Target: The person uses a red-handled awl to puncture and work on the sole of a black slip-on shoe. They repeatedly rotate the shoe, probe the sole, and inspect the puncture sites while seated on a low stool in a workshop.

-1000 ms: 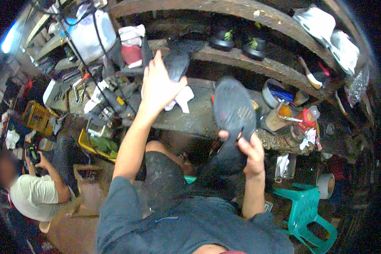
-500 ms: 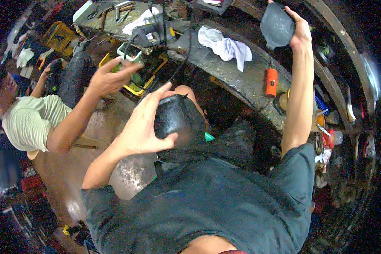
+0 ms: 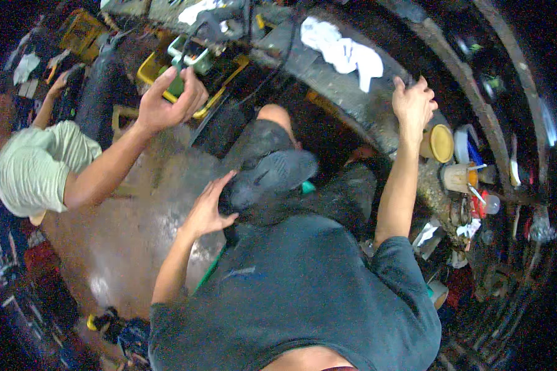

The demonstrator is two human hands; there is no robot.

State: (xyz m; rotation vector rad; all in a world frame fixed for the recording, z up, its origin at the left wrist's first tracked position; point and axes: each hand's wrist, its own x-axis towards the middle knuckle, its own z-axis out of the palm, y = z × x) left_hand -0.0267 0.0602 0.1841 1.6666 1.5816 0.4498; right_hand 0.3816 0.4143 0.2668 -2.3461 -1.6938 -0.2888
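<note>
A dark shoe lies across my lap with its ribbed grey sole facing up. My left hand is at its left end, thumb and fingers spread around the edge and seemingly gripping it. Out over the workbench, my right hand reaches forward with its fingers curled. Whatever those fingers close on, if anything, is hidden beneath the hand. White cloth lies on the bench to the left of that hand.
At left sits another person in a pale green shirt, a hand raised over a yellow crate with a pale green tub. Right of my hand stand a round yellow-topped container and a tub with brushes. Black cables hang behind the crate.
My right hand has come down and nearer, and the flat dark piece it held up no longer shows there. The orange cylinder on the bench is now out of sight. My left hand is lower.
</note>
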